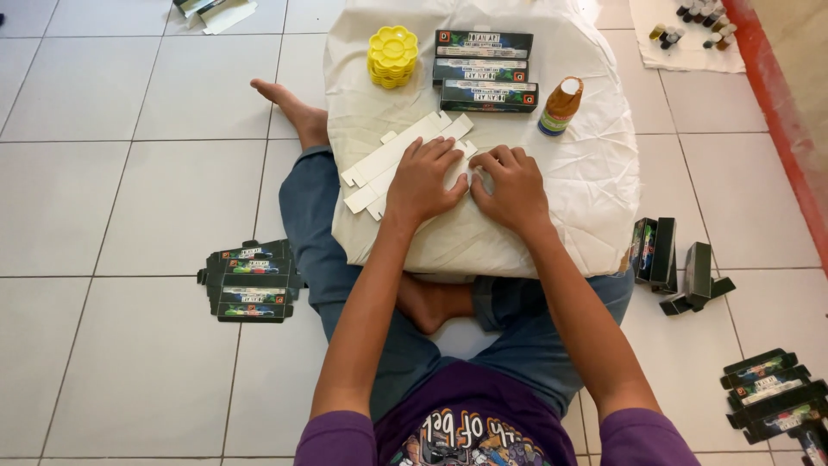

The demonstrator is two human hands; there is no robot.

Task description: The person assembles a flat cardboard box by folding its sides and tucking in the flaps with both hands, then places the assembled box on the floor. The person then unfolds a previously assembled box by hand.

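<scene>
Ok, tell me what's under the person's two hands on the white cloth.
A flat, unfolded white carton blank lies on the white cloth. The left hand and right hand press on its right end; that part is covered and cannot be seen.

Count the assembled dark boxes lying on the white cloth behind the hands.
3, in a row running away from the person: the nearest box beside the amber bottle, the middle box, the farthest box next to the yellow stack. None looks hidden.
</scene>
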